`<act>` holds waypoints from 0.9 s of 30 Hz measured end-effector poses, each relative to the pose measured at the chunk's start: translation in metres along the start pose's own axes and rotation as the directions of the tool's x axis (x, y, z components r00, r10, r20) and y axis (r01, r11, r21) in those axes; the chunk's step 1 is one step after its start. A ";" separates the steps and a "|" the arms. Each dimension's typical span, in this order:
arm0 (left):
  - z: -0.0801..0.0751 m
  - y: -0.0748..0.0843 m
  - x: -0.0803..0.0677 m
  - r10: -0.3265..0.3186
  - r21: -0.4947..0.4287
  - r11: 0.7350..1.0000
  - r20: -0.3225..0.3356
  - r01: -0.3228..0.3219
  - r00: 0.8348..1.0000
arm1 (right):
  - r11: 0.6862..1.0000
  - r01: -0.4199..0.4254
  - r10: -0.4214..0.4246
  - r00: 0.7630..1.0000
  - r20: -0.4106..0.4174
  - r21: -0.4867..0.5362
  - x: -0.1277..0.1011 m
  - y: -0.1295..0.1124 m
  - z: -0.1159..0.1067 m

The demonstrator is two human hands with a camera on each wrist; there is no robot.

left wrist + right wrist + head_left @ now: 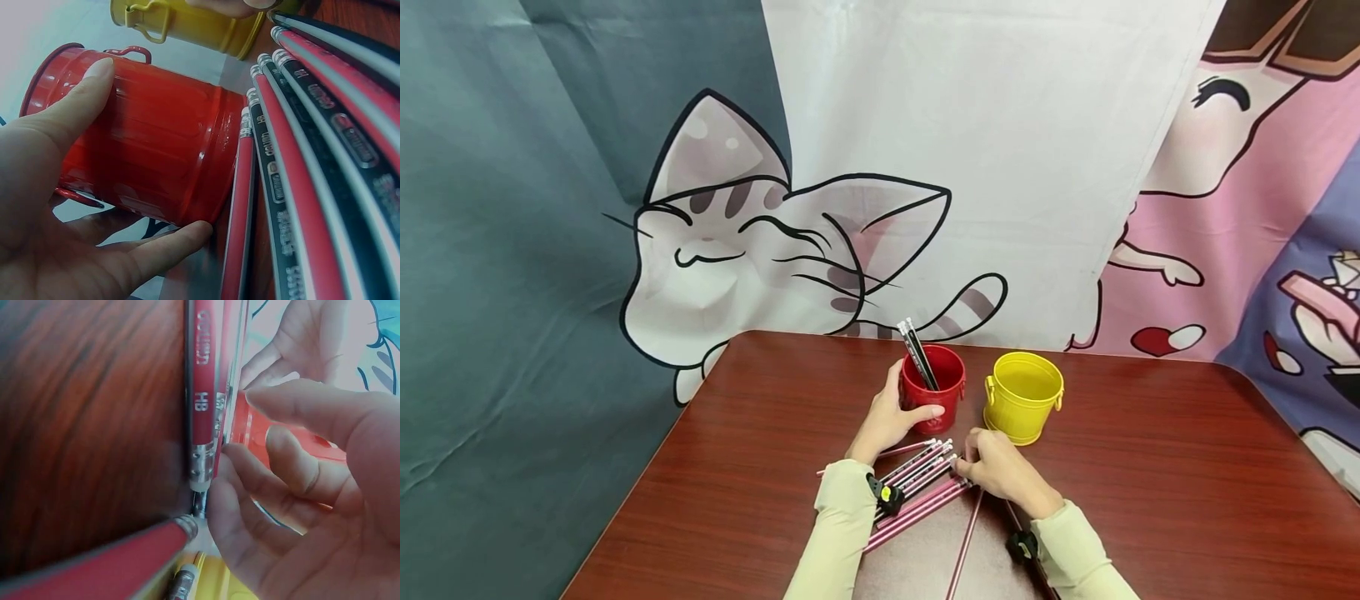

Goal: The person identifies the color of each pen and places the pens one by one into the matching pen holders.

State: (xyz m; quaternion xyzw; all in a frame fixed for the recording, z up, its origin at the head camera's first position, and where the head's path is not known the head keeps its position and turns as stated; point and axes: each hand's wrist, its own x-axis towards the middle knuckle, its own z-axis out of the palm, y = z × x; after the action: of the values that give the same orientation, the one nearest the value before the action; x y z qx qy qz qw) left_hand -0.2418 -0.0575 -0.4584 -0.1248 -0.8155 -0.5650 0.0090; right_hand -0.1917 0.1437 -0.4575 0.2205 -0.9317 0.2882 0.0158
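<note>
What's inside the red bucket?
Black pencils lean in the red bucket, pale ends above the rim. Their lower ends and the bucket's floor are hidden behind its front wall.

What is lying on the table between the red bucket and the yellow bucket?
Nothing lies there: the head view shows only a narrow strip of bare tabletop between the red bucket and the yellow bucket.
</note>
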 end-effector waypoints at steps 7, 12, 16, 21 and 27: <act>0.001 -0.001 -0.001 -0.008 0.006 1.000 0.000 0.008 1.000 | 0.981 -0.183 0.186 0.981 -0.055 0.063 0.004 -0.007 0.002; 0.000 0.000 0.000 -0.011 0.018 1.000 -0.004 0.011 1.000 | 0.953 -0.300 0.301 0.953 -0.038 0.032 0.011 -0.017 0.002; -0.001 -0.001 0.001 -0.010 0.023 1.000 -0.011 0.010 1.000 | 0.929 -0.367 0.368 0.930 0.008 -0.040 0.018 -0.023 0.001; 0.000 0.000 0.000 -0.017 0.022 1.000 -0.011 0.017 1.000 | 0.906 -0.410 0.412 0.911 -0.007 -0.108 0.025 -0.024 0.004; 0.000 0.002 0.001 -0.025 0.020 0.999 -0.008 0.026 1.000 | 0.888 -0.441 0.436 0.898 -0.062 -0.131 0.028 -0.021 0.007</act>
State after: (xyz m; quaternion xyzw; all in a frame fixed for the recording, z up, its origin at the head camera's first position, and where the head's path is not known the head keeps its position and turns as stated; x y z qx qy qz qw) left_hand -0.2425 -0.0563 -0.4565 -0.1121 -0.8225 -0.5575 0.0063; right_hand -0.2078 0.1126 -0.4477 -0.0016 -0.9751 0.2211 -0.0197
